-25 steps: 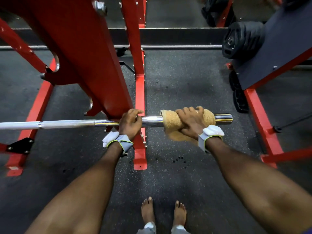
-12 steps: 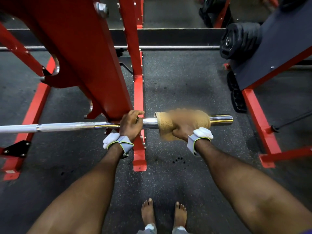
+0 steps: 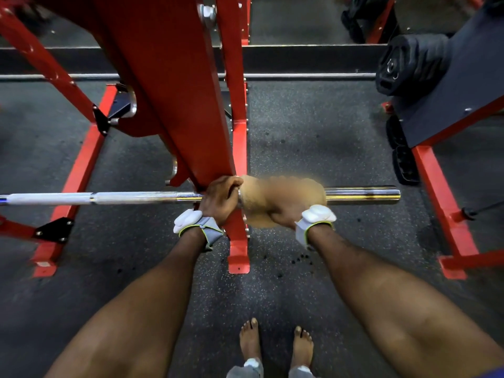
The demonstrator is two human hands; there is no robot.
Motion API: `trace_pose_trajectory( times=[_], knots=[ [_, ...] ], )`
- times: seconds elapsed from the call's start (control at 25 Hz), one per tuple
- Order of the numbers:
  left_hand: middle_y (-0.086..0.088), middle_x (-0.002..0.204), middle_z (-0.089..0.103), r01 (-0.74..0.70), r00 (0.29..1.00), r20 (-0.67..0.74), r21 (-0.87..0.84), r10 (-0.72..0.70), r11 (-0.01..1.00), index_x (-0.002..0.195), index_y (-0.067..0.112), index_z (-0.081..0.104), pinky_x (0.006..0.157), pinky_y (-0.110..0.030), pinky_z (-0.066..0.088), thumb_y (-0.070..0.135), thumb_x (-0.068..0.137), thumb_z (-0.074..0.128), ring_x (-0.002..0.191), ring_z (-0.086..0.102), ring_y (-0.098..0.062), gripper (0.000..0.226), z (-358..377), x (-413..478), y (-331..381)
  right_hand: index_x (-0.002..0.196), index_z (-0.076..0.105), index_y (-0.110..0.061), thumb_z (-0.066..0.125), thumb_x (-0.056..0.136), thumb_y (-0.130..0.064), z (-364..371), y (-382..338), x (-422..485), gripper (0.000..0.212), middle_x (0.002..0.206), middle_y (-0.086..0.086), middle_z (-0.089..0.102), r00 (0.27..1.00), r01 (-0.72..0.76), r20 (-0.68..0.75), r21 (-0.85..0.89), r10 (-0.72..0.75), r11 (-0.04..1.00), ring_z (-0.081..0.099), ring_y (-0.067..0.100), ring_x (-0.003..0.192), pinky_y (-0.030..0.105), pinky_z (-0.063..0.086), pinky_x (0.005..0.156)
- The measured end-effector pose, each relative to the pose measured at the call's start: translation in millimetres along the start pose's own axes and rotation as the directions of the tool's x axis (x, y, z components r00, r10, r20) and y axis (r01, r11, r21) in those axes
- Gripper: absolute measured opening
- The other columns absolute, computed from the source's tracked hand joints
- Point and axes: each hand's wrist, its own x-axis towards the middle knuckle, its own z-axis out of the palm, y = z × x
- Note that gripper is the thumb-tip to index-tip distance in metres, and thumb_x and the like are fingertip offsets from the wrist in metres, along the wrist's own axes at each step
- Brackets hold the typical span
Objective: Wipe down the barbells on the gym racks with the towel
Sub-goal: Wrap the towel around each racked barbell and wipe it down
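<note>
The floor (image 3: 313, 126) is dark speckled rubber matting. A red steel rack (image 3: 169, 77) rises from the left and centre, its base rails running away over the mat. On the far right stand a dark angled pad on red legs (image 3: 463, 77) and a stack of black weight plates (image 3: 409, 64). A second steel bar (image 3: 300, 75) lies across the far side. The person's bare feet (image 3: 249, 339) show at the near edge.

The barbell (image 3: 136, 198) runs left to right in the rack, with its chrome sleeve end (image 3: 362, 194) jutting out to the right.

The left hand (image 3: 219, 199) is wrapped overhand round the barbell just beside the rack upright, fingers curled over the top. The right hand (image 3: 283, 215) is closed round the tan towel (image 3: 283, 192), which is wrapped on the sleeve and touches the left hand. Both the hand and the towel are smeared by motion blur, so the fingers cannot be made out singly. Each wrist wears a grey band with a white pod (image 3: 317, 214).

A pale mark on a plate hub is too small to read.
</note>
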Motion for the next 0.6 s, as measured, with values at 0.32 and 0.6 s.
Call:
trace_pose_trajectory(
  times=[0.32,0.6],
  knots=[
    [-0.005,0.104,0.070,0.007,0.997,-0.074,0.020,-0.006,1.000,0.106,0.013,0.072,0.089,-0.031,0.048,0.045,0.087,0.048,0.099,0.065,-0.022,0.044,-2,-9,-19,0.130,0.041,-0.017,0.072,0.066,-0.040,-4,-16,1,0.074,0.120,0.010,0.051,0.965,-0.223,0.133,-0.027,0.225,0.974,0.051,0.031,0.107,0.052,0.035,0.100],
    [0.000,0.094,0.073,-0.093,0.991,-0.063,0.279,0.115,0.956,0.099,0.020,0.072,0.077,-0.040,0.051,0.045,0.102,0.036,0.088,0.069,-0.028,0.044,8,-9,-36,0.117,0.052,-0.017,0.070,0.075,-0.041,-24,-31,41,0.052,0.115,0.007,0.064,0.987,-0.092,0.144,0.163,0.069,0.982,0.060,0.032,0.108,0.039,0.040,0.080]
  ],
)
